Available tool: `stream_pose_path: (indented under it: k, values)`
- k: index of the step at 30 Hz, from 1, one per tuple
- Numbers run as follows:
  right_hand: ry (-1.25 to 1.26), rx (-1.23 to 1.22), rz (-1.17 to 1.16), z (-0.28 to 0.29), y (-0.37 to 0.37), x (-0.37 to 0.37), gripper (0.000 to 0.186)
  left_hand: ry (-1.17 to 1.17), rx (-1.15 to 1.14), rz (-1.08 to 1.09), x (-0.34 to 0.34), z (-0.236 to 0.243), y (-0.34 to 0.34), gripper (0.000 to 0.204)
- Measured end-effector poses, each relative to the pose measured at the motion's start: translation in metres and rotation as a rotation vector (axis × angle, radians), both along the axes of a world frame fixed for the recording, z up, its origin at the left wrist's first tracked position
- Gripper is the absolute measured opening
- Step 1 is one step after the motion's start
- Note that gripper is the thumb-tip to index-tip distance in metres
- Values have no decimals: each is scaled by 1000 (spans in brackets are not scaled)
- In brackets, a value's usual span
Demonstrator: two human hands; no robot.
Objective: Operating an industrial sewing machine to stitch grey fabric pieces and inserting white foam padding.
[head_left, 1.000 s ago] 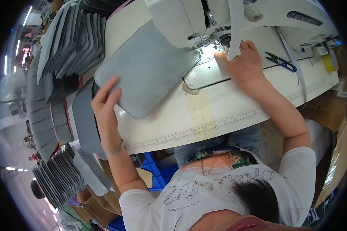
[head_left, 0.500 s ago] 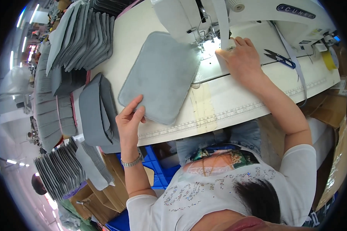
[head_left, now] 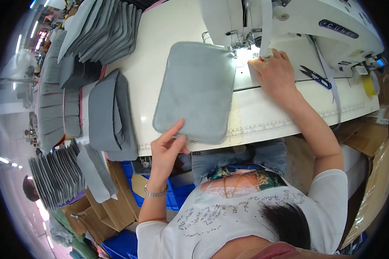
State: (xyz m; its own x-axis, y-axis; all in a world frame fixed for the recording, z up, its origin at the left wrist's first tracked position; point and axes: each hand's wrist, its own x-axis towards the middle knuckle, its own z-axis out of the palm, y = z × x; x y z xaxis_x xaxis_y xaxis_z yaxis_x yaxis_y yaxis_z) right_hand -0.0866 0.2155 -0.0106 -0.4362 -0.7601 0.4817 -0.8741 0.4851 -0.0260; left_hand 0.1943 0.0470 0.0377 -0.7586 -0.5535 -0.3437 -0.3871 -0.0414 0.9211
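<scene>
A grey padded fabric panel [head_left: 195,90] lies flat on the white sewing table [head_left: 263,116], its far corner under the needle of a white sewing machine [head_left: 289,19]. My left hand [head_left: 167,149] rests on the panel's near-left corner at the table's front edge, fingers pressing the cloth. My right hand [head_left: 275,74] sits beside the lit needle area, fingertips on a white strap [head_left: 266,26] that hangs down from above.
Stacks of grey fabric panels [head_left: 103,30] cover the table's far left, a folded pile [head_left: 110,114] lies to the left of the panel. Blue-handled snips [head_left: 314,76] lie right of my hand. Cardboard boxes [head_left: 371,155] and blue bins [head_left: 160,190] stand below.
My left hand slid down from the panel's left side to its near corner. The panel shifted right toward the needle. My right hand stayed by the presser foot.
</scene>
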Motion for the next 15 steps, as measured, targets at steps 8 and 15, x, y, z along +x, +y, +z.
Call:
stream_pose_path:
  k: [8,15]
  values:
    - [-42,60,-29,3,2,-3,16,-14,215,-94,7,6,33,51]
    - [-12,51,-27,6,0,-1,11,73,-478,-535,-38,23,6,27]
